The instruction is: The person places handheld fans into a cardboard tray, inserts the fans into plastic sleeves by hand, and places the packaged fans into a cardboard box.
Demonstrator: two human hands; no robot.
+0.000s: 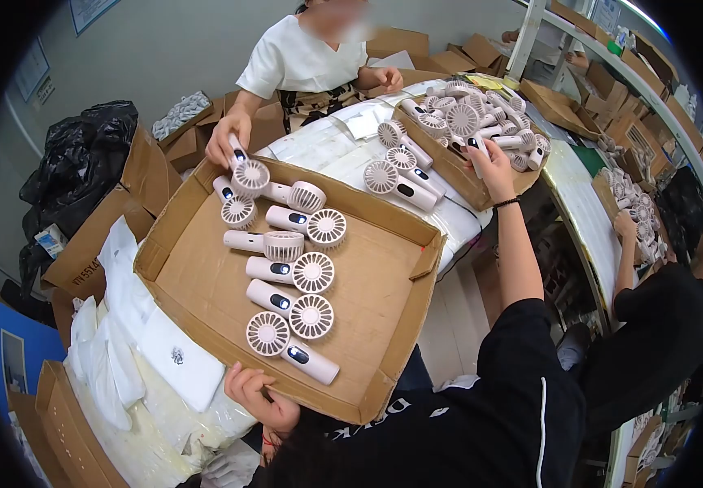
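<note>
Clamps the right fingers [494, 165] on a pale fan [476, 144] at the edge of a heaped cardboard box [451, 176]. Curls the left fingers [254, 392] at the near rim of a cardboard tray [355, 301]; cannot tell if gripping. Inside the tray, more pale fans [312, 272] in a rough column. Beyond, a tabletop [331, 148] under wrinkled white covering, with loose fans [380, 176] beside the box. Across it, a person in a white top [311, 65], holding another fan [250, 175] over the tray. Around: crumpled white plastic [128, 342], black bags [83, 163], grey wall [180, 41], metal shelving [528, 41].
</note>
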